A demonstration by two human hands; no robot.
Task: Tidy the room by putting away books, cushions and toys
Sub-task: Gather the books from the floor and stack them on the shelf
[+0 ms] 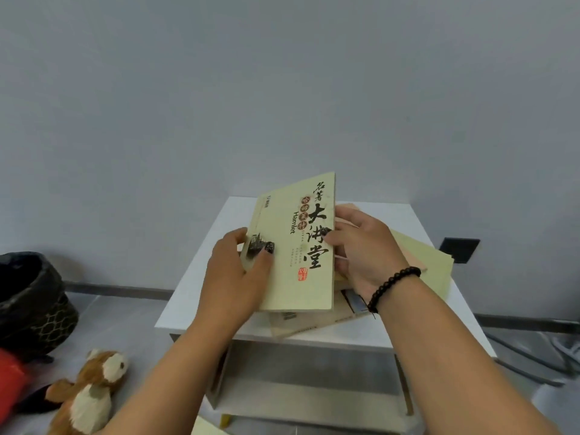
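Note:
A pale yellow book titled Hamlet (301,265) is held tilted above the white side table (201,277). My left hand (238,271) grips its left edge, thumb on the cover. My right hand (367,252), with a dark bead bracelet on the wrist, grips the right edge. Under it, other pale books (433,265) lie in a loose pile on the table top. A brown and white plush toy (91,394) lies on the floor at the lower left.
A dark bin lined with a black bag (31,302) stands on the floor at the left, with something red (11,381) beside it. The table has an open shelf (307,381) below. A black wall socket (459,249) sits at the right. Another pale book corner (207,430) shows at the bottom.

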